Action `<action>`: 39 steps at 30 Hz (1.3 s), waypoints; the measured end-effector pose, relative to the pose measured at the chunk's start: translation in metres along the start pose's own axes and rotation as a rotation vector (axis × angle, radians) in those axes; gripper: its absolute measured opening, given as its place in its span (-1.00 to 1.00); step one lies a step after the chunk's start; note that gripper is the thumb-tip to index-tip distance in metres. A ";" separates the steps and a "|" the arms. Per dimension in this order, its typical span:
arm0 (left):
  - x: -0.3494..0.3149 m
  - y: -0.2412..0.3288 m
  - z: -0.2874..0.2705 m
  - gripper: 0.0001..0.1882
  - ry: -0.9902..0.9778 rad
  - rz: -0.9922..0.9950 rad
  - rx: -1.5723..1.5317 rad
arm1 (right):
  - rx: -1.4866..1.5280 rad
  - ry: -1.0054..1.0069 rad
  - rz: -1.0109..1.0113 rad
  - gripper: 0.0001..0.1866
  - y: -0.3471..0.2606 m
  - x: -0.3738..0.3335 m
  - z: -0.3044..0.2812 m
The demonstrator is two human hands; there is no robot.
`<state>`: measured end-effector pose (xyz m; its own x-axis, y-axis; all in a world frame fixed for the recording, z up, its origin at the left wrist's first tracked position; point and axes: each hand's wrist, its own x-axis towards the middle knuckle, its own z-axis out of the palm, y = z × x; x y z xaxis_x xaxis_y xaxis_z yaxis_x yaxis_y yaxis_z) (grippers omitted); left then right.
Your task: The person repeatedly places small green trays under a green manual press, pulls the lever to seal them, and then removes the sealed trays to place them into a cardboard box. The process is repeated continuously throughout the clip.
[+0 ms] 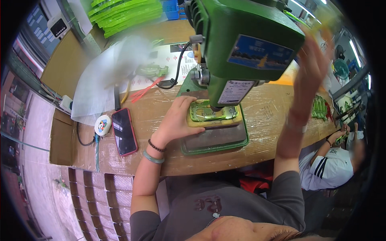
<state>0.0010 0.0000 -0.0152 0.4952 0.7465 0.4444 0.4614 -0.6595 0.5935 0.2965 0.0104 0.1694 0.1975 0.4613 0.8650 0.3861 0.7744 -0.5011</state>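
Note:
A green bench press (pixel 249 24) stands over the table, its dark tip coming down onto a bright green plastic frame (pixel 197 112). That frame lies in a yellowish block (pixel 217 122) on the grey press base (pixel 209 138). My left hand (pixel 179 120) grips the block's left end, thumb along the front and fingers at the back. Raised beside the press head on the right is my right hand (pixel 315 64). It is smeared by motion, and I cannot make out whether it holds anything.
A red-cased phone (pixel 125 131) and a round white case (pixel 103 125) lie to the left. Green parts (pixel 155 71) rest on papers behind, with stacked green packs (pixel 124 16) farther back. More green pieces (pixel 319 107) lie at right, near another person (pixel 331 166).

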 end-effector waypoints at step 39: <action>0.002 -0.005 0.008 -0.01 -0.048 -0.057 0.046 | -1.240 0.018 0.615 -0.36 0.131 -0.204 -0.265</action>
<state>0.0057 0.0041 -0.0231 0.5015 0.7787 0.3770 0.5227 -0.6200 0.5852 0.5454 -0.0969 -0.0663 0.6343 0.5723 0.5198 0.7724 -0.4410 -0.4570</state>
